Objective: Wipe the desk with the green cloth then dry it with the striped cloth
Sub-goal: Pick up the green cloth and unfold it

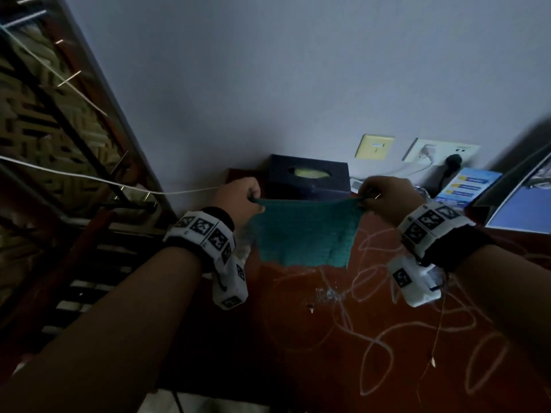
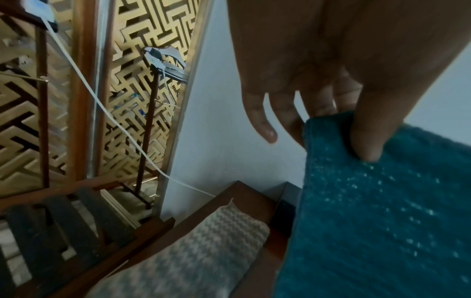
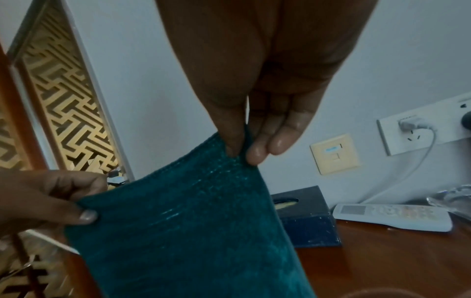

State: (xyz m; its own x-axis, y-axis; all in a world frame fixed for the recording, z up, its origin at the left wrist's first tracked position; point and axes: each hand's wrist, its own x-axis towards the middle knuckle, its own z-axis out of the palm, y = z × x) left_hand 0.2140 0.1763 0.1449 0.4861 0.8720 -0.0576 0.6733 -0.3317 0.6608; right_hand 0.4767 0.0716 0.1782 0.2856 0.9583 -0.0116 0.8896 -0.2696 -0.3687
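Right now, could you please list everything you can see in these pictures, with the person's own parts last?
green cloth: one, teal green, held up by its top corners above the desk
striped cloth: one, pale zigzag-striped, lying on the desk's left part
desk: one, reddish brown, white scribbles on its top
tissue box: one, dark blue, at the wall behind the green cloth
remote control: one, white, on the desk right of the tissue box
wall sockets: one white strip with plugs in it, one yellow plate beside it
booklet: one, blue, at the wall on the right
left hand: pinches the cloth's left corner
right hand: pinches the cloth's right corner
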